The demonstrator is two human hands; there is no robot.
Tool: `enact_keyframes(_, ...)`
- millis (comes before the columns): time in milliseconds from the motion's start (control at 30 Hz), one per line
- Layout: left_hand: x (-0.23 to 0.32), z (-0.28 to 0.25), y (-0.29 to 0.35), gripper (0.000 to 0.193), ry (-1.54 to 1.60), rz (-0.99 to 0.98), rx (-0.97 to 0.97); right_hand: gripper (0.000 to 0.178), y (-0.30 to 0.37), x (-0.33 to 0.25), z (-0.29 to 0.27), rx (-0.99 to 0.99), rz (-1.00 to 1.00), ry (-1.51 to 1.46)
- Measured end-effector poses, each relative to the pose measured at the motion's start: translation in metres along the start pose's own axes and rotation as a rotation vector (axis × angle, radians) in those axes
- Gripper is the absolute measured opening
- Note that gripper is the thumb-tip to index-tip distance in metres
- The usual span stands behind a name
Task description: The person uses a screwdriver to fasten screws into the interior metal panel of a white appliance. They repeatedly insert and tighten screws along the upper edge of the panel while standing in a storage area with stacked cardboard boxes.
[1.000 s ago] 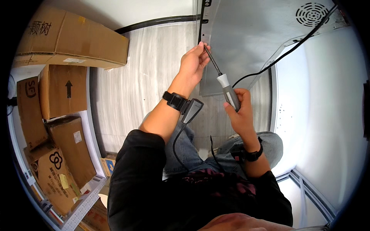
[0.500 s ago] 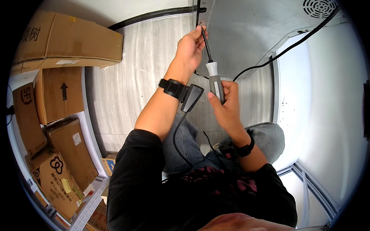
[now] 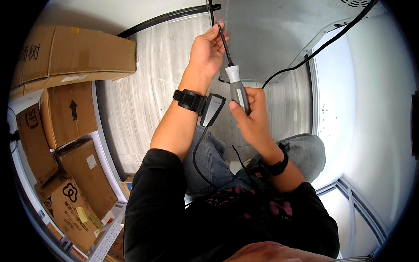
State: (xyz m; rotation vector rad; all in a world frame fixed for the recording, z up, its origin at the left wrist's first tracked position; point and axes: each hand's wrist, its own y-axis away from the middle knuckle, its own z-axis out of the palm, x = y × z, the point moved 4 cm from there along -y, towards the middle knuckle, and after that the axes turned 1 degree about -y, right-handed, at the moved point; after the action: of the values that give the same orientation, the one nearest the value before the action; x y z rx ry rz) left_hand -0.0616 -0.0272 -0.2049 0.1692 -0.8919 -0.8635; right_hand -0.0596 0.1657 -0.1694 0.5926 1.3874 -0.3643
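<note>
My bent legs in blue jeans (image 3: 208,159) are nearest me, over the grey floor (image 3: 144,105). Beyond them, my right hand (image 3: 254,115) is closed round the grey handle of a screwdriver (image 3: 238,89), thumb laid against its side. The screwdriver slants away and slightly left, its dark shaft crossing in front of the metal panel (image 3: 266,43), its tip close to that panel's left edge. My left hand (image 3: 206,52), a black strap (image 3: 188,100) round its wrist, is half open with fingers curled, thumb and fingertips at the screwdriver's tip; I can't tell whether they pinch anything. A black cable (image 3: 305,60) curves past the panel's right edge. Cardboard boxes (image 3: 89,50) stand along the floor's left side.
</note>
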Motion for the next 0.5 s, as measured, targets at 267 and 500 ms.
enact_keyframes(267,0.001,-0.001,-0.001,0.023,-0.006,-0.035,-0.013,0.032,0.0,0.006,0.004,-0.005,0.14,-0.192)
enact_keyframes(500,0.003,-0.002,-0.001,0.025,-0.023,0.005,-0.038,0.036,0.001,0.013,0.006,0.063,0.353,-0.445)
